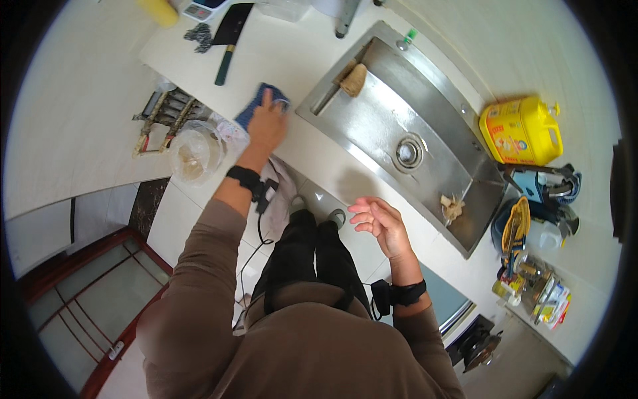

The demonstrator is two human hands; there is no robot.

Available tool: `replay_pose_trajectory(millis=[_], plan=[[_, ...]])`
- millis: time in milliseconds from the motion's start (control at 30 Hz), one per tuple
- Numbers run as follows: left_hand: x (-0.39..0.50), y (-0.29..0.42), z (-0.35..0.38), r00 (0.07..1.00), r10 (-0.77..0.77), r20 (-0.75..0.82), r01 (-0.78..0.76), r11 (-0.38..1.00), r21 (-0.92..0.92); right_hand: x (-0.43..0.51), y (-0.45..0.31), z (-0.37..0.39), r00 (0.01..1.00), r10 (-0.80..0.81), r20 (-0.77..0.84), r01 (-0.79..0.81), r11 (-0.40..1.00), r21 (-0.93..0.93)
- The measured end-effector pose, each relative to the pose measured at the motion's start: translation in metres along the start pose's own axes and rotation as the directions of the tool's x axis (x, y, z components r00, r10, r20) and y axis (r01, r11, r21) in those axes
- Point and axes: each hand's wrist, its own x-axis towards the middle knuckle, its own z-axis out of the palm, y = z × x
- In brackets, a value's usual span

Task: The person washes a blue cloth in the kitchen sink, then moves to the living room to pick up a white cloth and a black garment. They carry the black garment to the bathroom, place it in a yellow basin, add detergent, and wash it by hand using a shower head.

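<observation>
My left hand (269,124) presses a dark blue cloth (249,110) onto the white countertop (294,60), close to its front edge and left of the sink. My right hand (380,224) is held in front of the sink's near edge, fingers loosely curled and apart, with nothing in it. In the stainless steel sink (384,114), a brown scrubbing pad (354,80) lies at the upper left. Pale scraps (451,207) sit near the lower right corner, and the drain (408,152) is between them.
A cleaver (231,40) lies at the counter's back left, beside a crumpled dark mesh scrubber (200,37) and a small scale (202,10). A yellow jug (521,130) stands behind the sink; bottles and jars (533,279) crowd the right. A bag-lined bin (196,153) stands below left.
</observation>
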Motion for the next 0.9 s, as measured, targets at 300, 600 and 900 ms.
replay_pose_trajectory(millis=[300,600,900], plan=[[-0.125,0.199,0.044,0.891,0.372,0.262,-0.295,0.911,-0.289,-0.010,0.006,-0.019,0.971,-0.146,-0.189,0.129,0.987,-0.099],[-0.169,0.284,0.071,0.772,0.386,0.505,-0.202,0.902,-0.381,-0.066,0.054,-0.109,0.895,-0.282,-0.347,0.233,0.956,-0.176],[-0.210,0.384,0.120,0.538,0.350,0.767,0.723,0.276,-0.633,-0.137,0.071,-0.223,0.598,-0.517,-0.612,0.312,0.854,-0.416]])
